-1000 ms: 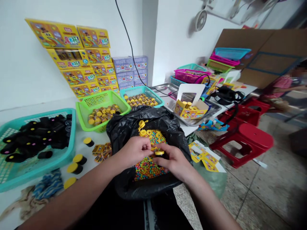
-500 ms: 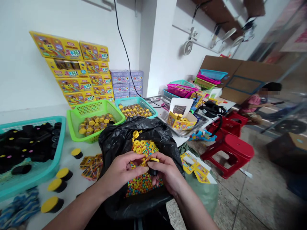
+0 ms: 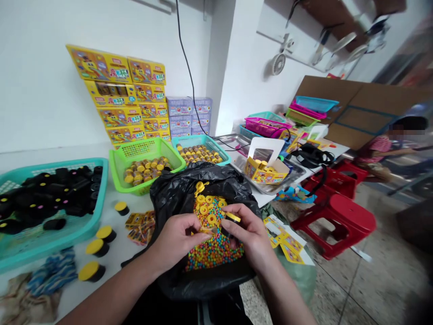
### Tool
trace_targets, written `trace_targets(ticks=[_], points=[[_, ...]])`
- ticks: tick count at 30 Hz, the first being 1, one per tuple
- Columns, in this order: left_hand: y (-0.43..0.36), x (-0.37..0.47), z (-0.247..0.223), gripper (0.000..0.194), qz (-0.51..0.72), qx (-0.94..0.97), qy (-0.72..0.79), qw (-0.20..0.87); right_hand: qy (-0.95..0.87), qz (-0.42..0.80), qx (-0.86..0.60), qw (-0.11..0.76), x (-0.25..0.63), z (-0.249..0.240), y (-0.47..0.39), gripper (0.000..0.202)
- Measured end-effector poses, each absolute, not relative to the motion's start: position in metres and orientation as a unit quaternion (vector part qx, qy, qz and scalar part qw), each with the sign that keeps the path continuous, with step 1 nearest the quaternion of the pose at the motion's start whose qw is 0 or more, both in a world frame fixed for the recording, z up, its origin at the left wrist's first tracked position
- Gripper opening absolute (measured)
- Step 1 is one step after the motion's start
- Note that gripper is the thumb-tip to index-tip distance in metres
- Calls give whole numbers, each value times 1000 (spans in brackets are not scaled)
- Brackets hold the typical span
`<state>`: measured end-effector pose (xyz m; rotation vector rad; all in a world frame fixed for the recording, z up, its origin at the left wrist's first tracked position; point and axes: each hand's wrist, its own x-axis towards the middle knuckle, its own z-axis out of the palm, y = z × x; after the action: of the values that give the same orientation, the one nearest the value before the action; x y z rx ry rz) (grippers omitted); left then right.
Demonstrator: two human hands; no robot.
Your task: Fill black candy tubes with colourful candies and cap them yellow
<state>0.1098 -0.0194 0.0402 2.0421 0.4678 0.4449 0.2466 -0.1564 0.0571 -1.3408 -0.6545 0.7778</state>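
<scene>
My right hand (image 3: pixel 248 230) is closed around a small black cup with a yellow top (image 3: pixel 232 218), held tilted above the bag. To its left, my left hand (image 3: pixel 181 237) is pinched, thumb against fingers; a small brownish bit shows by the thumb tip, too unclear to name. Beneath both hands a black plastic bag (image 3: pixel 172 192) is full of small coloured beads (image 3: pixel 216 253). Several yellow ring-shaped pieces (image 3: pixel 211 219) lie on the beads toward the far side. Several black cups with yellow tops (image 3: pixel 92 271) stand on the table left of my left forearm.
A turquoise basket (image 3: pixel 102 192) of black cups is at left. Behind the bag are a green basket (image 3: pixel 117 171) and a blue basket (image 3: pixel 223 155) with yellow-topped cups. Yellow boxes (image 3: pixel 101 67) are stacked by the wall. A red stool (image 3: pixel 352 214) stands right; a person (image 3: pixel 379 149) sits beyond.
My left hand has drawn apart from the cup in my right hand, and the yellow piece between them no longer shows there. The whole view has shifted, so things appear further right.
</scene>
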Motion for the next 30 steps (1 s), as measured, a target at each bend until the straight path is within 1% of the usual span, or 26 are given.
trace_targets(ticks=[6,11,16,19,26,30], points=[[-17,102,40,26,200,850,163,458,-367,388,-550,643,241,65,-146,29],[-14,94,42,26,225,853,139,451,-384,426,-538,617,236,64,-135,28],[-14,90,41,27,224,820,162,502,-345,415,-572,618,232,59,-128,33],[-13,90,41,27,233,806,150,523,-330,403,-594,614,231,55,-125,36],[-9,89,39,24,239,803,142,527,-339,411,-613,583,230,55,-123,40],[-11,91,39,28,218,753,164,598,-362,395,-628,565,227,53,-121,39]])
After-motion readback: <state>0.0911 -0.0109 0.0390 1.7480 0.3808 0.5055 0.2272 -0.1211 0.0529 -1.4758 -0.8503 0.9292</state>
